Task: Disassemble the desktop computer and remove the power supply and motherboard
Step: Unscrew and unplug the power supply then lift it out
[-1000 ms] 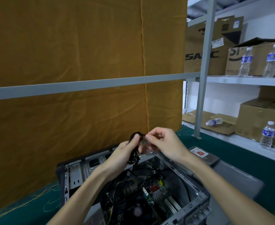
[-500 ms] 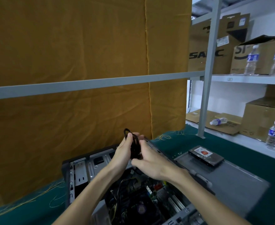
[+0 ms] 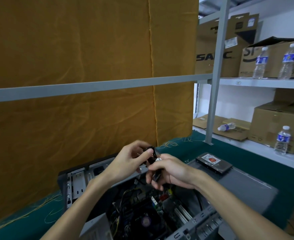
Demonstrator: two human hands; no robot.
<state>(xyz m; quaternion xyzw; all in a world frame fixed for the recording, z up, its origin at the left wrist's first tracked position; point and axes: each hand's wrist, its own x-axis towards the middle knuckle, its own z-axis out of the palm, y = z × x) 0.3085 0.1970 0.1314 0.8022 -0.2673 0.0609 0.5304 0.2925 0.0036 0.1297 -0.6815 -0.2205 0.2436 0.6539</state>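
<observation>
An open grey computer case [image 3: 77, 186] lies on its side on the green table. Inside it I see the motherboard [image 3: 151, 205] with its round cooler fan [image 3: 145, 221] and a tangle of black and yellow wires [image 3: 123, 196]. Above the case my left hand [image 3: 127, 161] pinches a bundle of black cable [image 3: 152, 154]. My right hand [image 3: 168, 170] grips the same cable just below, its fingers curled round it. The power supply is not clearly visible.
A hard drive [image 3: 213, 162] rests on the removed grey side panel [image 3: 246, 187] to the right. Behind stands an orange cloth wall [image 3: 73, 66] crossed by a grey shelf bar [image 3: 90, 87]. Shelves on the right carry cardboard boxes [image 3: 272, 125] and water bottles [image 3: 282, 140].
My right hand dropped from the top of the cable loop to a grip below the left hand. Both hands stayed over the case with the cable between them.
</observation>
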